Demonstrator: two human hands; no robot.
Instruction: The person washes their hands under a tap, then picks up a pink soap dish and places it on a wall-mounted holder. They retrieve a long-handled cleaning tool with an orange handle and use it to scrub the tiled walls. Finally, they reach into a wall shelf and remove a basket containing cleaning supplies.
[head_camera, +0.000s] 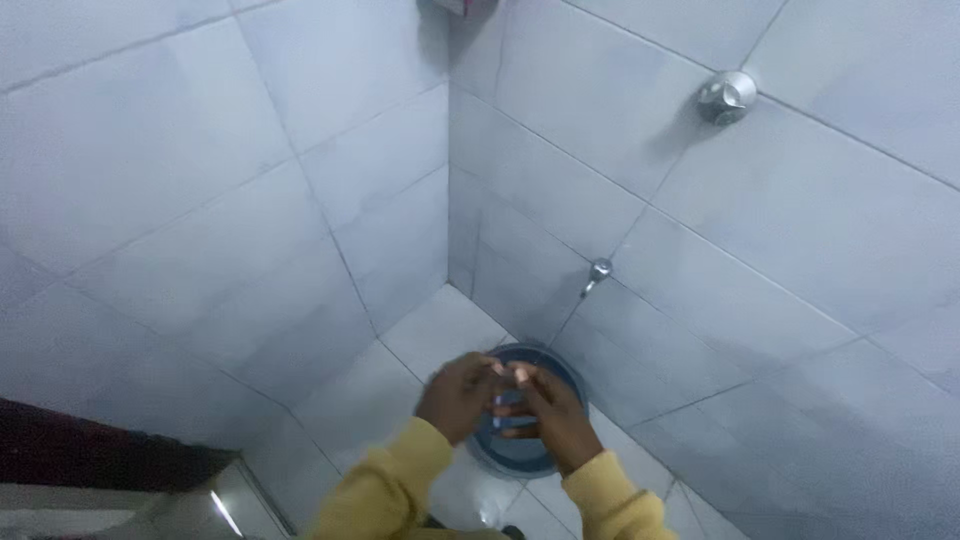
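Note:
My left hand (460, 393) and my right hand (545, 412) meet fingertip to fingertip over a round blue basin (515, 455) on the tiled floor. Both arms wear yellow sleeves. The fingers are curled and touch each other; whether they hold anything between them is too blurred to tell. A small metal tap (597, 272) sticks out of the right wall just above and beyond the basin.
Grey tiled walls meet in a corner behind the basin. A round chrome wall fitting (728, 97) sits high on the right wall. A dark red surface (70, 450) and a pale ledge lie at the lower left.

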